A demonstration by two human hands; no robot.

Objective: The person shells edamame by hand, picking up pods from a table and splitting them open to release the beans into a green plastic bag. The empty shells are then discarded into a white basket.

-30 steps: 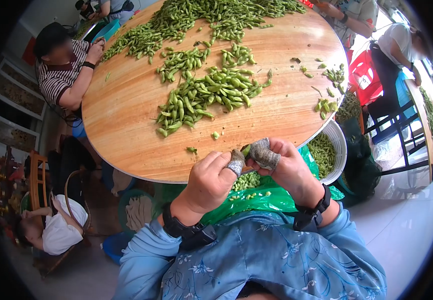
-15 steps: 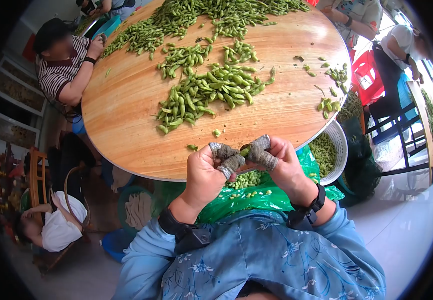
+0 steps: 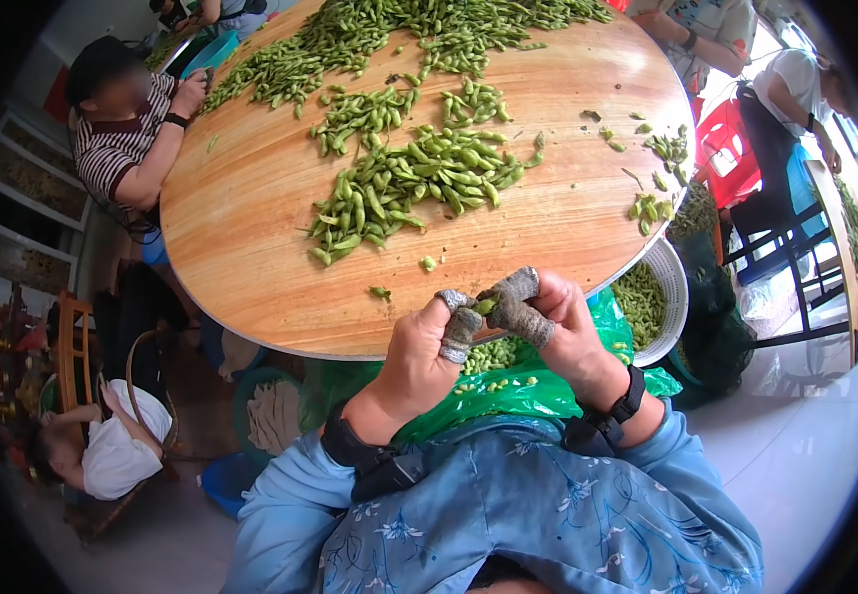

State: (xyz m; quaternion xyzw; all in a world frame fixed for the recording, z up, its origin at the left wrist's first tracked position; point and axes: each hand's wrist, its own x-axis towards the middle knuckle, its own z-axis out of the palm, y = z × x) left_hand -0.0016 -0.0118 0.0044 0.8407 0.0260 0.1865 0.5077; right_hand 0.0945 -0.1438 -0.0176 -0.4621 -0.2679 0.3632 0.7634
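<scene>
A green pod (image 3: 485,306) is pinched between my two hands, just past the near edge of the round wooden table (image 3: 251,238). My left hand (image 3: 427,342) has its covered thumb and finger closed at the pod's left end. On the right end, my right hand (image 3: 557,322) is closed, with grey covers on thumb and finger. Below them, shelled beans (image 3: 489,356) lie in a green plastic bag (image 3: 518,397) over my lap. Beyond my hands, a small heap of pods (image 3: 419,178) rests on the wood.
A larger pod pile (image 3: 369,40) covers the table's far side. A white basket (image 3: 675,297) of pods stands right of my hands. One person (image 3: 122,129) sits at the table's left, another (image 3: 701,40) at its far right. Blue tubs (image 3: 228,482) are on the floor at left.
My left hand has shifted and changed its finger pose at the pod, its covered fingertips lying closer together now. The right hand stays nearly in place.
</scene>
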